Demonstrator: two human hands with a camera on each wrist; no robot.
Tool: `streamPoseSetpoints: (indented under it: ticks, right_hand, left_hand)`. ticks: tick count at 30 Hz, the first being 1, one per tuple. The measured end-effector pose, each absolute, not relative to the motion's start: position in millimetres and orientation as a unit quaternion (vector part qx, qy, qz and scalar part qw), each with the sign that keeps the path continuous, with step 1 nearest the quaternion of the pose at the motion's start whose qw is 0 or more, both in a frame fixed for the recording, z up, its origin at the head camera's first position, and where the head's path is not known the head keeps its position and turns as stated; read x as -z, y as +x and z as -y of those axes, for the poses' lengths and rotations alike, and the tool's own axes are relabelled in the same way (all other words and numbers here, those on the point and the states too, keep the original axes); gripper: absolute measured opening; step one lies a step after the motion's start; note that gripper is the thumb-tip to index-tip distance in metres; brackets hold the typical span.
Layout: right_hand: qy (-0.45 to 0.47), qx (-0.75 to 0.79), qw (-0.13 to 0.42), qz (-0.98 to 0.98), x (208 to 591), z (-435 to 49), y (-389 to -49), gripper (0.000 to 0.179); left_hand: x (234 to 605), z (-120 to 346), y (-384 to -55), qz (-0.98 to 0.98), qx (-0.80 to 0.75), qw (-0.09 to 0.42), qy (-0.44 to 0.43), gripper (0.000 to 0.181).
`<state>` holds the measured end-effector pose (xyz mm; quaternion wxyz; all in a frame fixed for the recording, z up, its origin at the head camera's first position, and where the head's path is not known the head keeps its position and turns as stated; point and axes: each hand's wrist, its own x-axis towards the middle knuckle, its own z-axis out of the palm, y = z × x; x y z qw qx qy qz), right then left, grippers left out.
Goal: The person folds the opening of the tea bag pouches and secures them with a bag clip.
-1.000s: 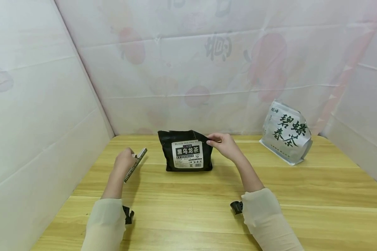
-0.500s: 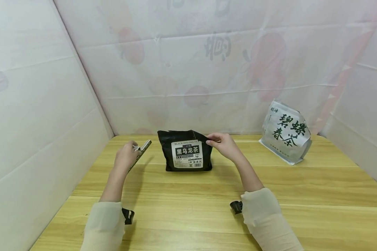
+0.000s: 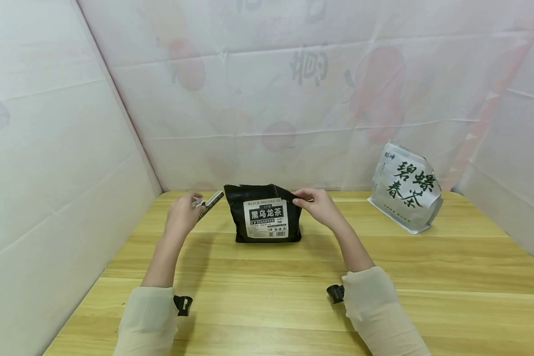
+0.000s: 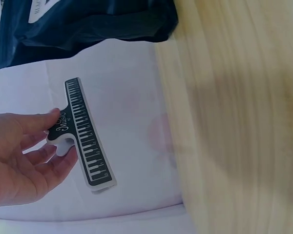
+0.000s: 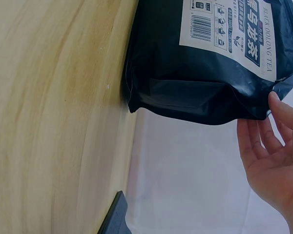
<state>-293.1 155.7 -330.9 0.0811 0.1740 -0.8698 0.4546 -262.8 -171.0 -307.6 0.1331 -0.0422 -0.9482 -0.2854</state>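
A black bag of oolong tea (image 3: pixel 267 217) with a pale label stands upright on the table, its top right corner folded down. My right hand (image 3: pixel 320 207) pinches that corner between thumb and fingers, as the right wrist view also shows. Left of the bag, my left hand (image 3: pixel 181 213) holds a long sealing clip (image 4: pixel 88 134) by its handle, clear of the table. Piano keys are printed on the clip's dark face. Its far end comes close to the bag's top left corner in the head view; in the left wrist view a gap separates clip and bag.
A silvery-white tea bag (image 3: pixel 407 188) with dark characters stands at the back right of the wooden table (image 3: pixel 267 306). Printed white cloth (image 3: pixel 258 99) hangs behind and at both sides. A dark object (image 5: pixel 116 217) shows at the bottom of the right wrist view.
My left hand has lifted the clip and moved it right and away from me, towards the black bag's top left corner. The right hand and the bag have stayed nearly still.
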Motion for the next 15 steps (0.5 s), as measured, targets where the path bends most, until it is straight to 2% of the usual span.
streamPoseSetpoints:
  ticks: [15]
  right_hand:
    - [0.17, -0.459, 0.077, 0.868, 331, -156, -293, 0.025]
  left_hand:
    - [285, 157, -255, 0.949, 0.278, 0.136, -0.054, 0.03]
